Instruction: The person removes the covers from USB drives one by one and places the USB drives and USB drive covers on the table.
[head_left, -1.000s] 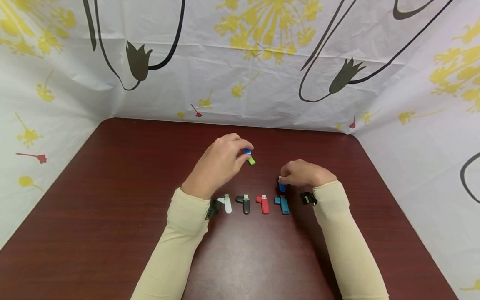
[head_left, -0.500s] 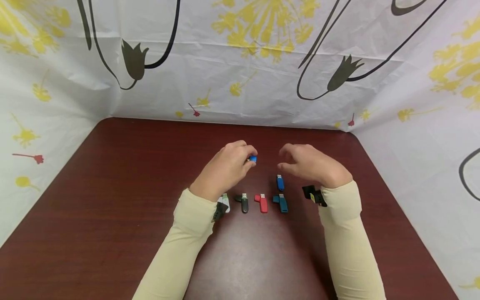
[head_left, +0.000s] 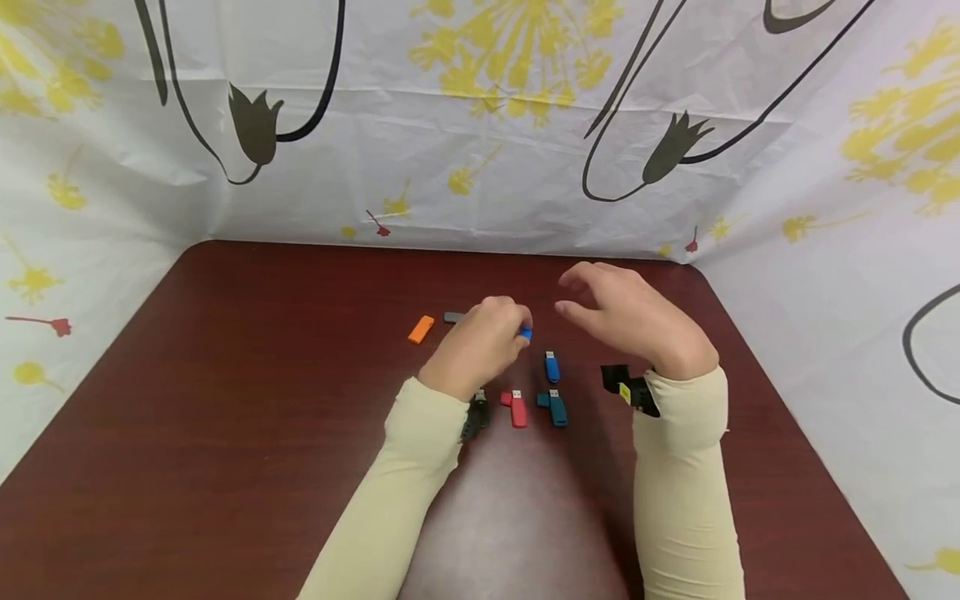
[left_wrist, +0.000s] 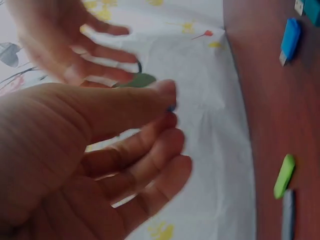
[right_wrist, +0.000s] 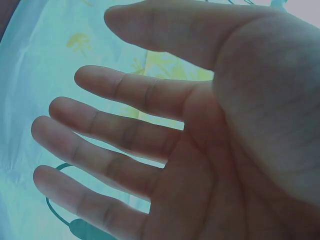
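Note:
My left hand (head_left: 480,348) pinches a small blue USB cap (head_left: 526,333) between thumb and forefinger, above the table. In the left wrist view only a speck of that blue cap (left_wrist: 172,108) shows beside the thumb. Just in front, on the table, lies an uncapped blue USB stick (head_left: 552,367) with its metal plug pointing away. My right hand (head_left: 636,318) hovers to the right of the cap with nothing in it. Its fingers (right_wrist: 107,130) are spread and relaxed in the right wrist view.
Nearer me lie a red USB stick (head_left: 518,410) and a teal USB stick (head_left: 557,410), each with its cap beside it. Farther back are an orange stick (head_left: 422,329) and a grey stick (head_left: 453,317). A green stick (left_wrist: 285,176) shows in the left wrist view.
The right hand has let go of the blue USB stick, then risen and drawn back. The left hand has moved right with the blue cap, uncovering the orange and grey sticks.

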